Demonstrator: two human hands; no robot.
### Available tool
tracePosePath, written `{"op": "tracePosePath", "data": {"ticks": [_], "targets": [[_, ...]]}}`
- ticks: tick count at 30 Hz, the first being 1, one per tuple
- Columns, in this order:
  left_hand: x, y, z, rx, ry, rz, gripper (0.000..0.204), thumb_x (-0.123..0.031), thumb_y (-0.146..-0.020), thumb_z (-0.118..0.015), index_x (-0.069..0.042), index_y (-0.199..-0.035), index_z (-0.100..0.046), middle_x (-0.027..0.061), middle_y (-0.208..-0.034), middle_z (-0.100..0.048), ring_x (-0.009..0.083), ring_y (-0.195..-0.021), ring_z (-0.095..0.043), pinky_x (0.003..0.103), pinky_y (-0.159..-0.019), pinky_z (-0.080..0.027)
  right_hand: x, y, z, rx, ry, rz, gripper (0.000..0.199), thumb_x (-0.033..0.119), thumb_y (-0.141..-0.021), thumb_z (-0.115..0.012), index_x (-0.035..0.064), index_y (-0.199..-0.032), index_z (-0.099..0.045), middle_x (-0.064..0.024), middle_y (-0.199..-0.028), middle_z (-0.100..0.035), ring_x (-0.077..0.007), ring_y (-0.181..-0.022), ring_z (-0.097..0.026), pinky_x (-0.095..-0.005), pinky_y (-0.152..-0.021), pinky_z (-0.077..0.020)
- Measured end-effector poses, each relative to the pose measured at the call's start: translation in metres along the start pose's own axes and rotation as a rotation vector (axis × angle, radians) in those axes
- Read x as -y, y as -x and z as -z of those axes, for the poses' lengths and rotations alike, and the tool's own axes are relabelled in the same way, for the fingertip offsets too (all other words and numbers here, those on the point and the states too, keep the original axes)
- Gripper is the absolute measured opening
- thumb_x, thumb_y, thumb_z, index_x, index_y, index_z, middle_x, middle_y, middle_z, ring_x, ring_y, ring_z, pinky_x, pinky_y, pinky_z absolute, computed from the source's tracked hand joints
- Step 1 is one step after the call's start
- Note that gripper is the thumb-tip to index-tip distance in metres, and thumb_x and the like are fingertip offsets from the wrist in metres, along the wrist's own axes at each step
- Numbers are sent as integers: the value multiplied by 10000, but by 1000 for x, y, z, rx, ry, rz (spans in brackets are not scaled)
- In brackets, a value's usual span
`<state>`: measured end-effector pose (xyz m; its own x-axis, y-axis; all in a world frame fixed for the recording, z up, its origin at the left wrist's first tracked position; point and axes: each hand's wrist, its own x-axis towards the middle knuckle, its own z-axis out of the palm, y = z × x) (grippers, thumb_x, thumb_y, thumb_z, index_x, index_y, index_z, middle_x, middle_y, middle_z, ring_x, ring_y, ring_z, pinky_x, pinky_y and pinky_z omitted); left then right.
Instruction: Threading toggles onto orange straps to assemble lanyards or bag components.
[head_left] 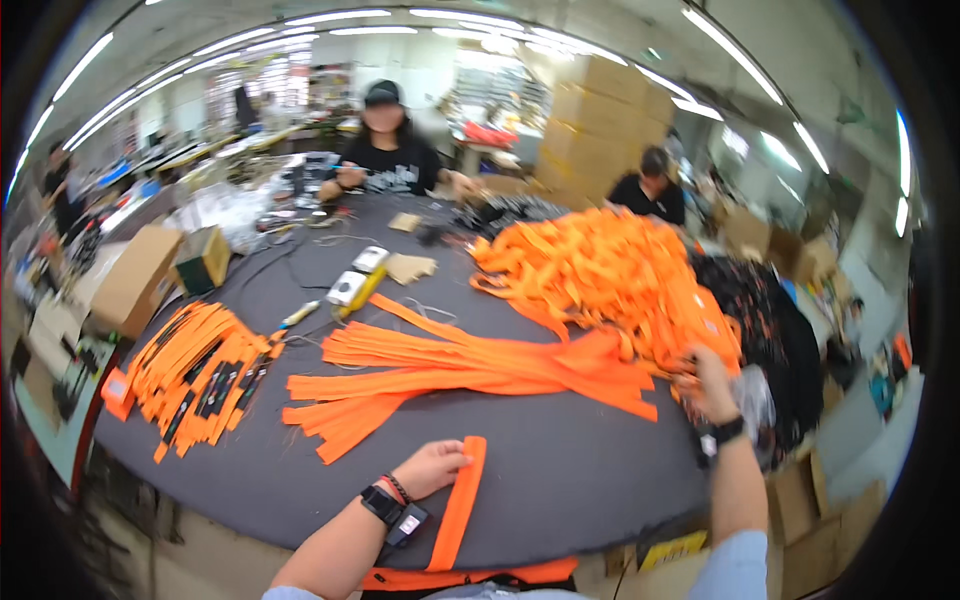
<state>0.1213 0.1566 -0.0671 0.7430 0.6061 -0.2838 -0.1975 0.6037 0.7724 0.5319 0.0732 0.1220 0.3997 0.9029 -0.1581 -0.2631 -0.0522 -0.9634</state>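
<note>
My left hand (432, 468) pinches the upper part of a flat orange strap (460, 515), which runs down toward the table's near edge. My right hand (712, 385) reaches to the lower right side of a big tangled heap of orange straps (600, 265); its fingers are blurred, and whether they grip a strap is unclear. Between the hands and the heap lies a loose bundle of long orange straps (460, 360), fanned out at its left end. To the left, shorter orange straps with black parts (205, 375) lie in a row.
A white and yellow power strip (358, 280) with cords sits mid-table. Black material (765, 340) is piled at the right. Cardboard boxes (140, 280) stand at the left. Across the dark table (590, 470) a person in a black cap (385, 150) works; another person (650, 190) sits behind the heap.
</note>
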Motion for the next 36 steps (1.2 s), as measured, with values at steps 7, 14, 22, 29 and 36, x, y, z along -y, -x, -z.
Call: {"op": "tracePosePath", "data": {"ticks": [7,14,22,29,36], "targets": [[-13,2,-2,-4,3,-37,111,-28,-911,-544,-48,-1013,-582,40,-941,-643,152,-858,-632,306,-796,-512,-152,-9,-126,301,293,-241,150,201,-883,-559,54,-902,-579,-68,-735,-591,-117,-518,-541,-310,-413,-459],[-5,-1,-18,4,-28,-36,124,-34,-926,-506,-25,-1040,-553,66,-950,-648,167,-850,-641,331,-807,-535,-183,5,-110,494,893,436,312,225,-840,-647,11,-1060,-592,-164,-1064,-581,-275,-948,-609,-355,-834,-500],[-11,7,-10,16,-27,-41,123,-40,-923,-521,-11,-1035,-562,77,-970,-644,169,-861,-637,344,-824,-532,-108,20,14,-39,1531,202,277,266,-812,-643,34,-962,-620,-192,-946,-648,-372,-904,-628,-459,-773,-507],[-18,23,-20,753,58,222,130,-45,-914,-556,3,-1035,-567,142,-1002,-649,234,-960,-639,346,-886,-502,-128,30,158,-283,1460,249,278,148,-792,-712,10,-993,-578,-165,-876,-597,-307,-869,-626,-391,-756,-518],[6,11,-51,291,-363,-10,274,-67,-936,-533,-7,-1203,-543,150,-1442,-405,257,-1328,-396,395,-1066,-359,-143,14,84,161,987,136,142,97,-770,-724,8,-849,-647,-81,-795,-673,-153,-739,-642,-281,-690,-521]]}}
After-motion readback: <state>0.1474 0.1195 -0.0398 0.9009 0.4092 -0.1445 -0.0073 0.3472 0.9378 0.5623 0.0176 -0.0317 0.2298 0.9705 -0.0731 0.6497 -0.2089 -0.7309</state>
